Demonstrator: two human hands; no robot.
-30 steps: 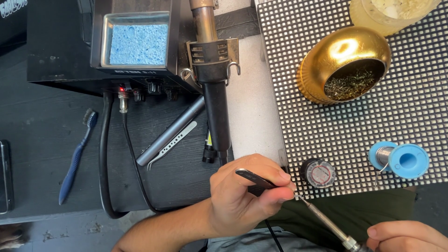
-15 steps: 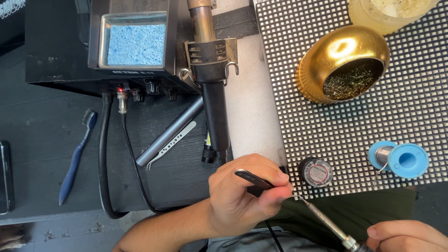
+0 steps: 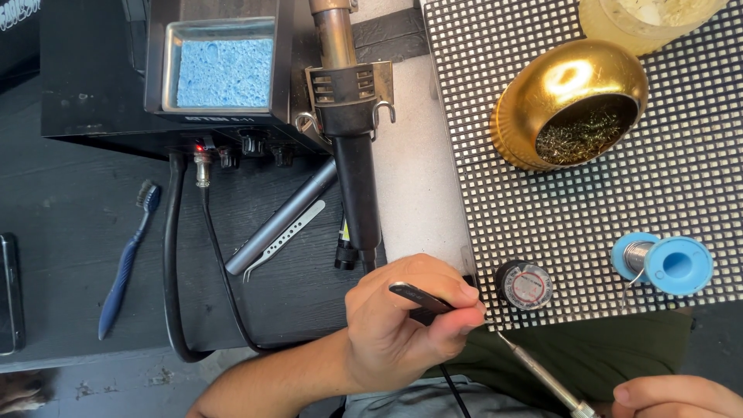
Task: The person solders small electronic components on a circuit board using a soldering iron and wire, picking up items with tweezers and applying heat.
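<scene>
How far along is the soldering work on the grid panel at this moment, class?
Ready: the solder spool, gold wire-wool tip cleaner and blue sponge are laid out. In hand: the left hand pinches black tweezers at the grid panel edge, and the right hand brings the soldering iron tip there. No finished joint can be made out.

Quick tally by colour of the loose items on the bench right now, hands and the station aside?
Blue: 2, toothbrush, solder spool
Gold: 1, brass-wool tip cleaner
Silver or grey: 2, tweezers, grey pen-shaped tool
Black: 1, small round tin
Total: 6
</scene>
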